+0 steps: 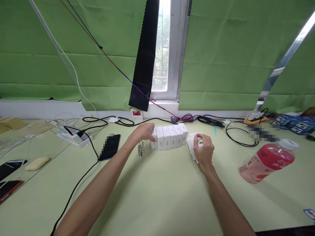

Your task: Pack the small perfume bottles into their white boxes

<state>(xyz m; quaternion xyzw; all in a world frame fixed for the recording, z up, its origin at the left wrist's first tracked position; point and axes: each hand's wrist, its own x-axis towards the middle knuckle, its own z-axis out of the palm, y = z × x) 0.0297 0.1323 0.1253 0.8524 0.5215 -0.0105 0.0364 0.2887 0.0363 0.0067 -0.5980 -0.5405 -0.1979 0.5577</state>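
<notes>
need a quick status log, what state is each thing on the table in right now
left hand: resting on the end box of the row
white boxes: upright, side by side in a row
small glass bottle: upright beside the row
right hand: on flat white cards
phone: flat, screen dark
pink bottle: cap on

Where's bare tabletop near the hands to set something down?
Bare table lies between the two forearms, in front of the row of white boxes. More lies between the right hand and the pink bottle. Crowded: cables behind the boxes, and the glass vial and phone by the left hand.
</notes>
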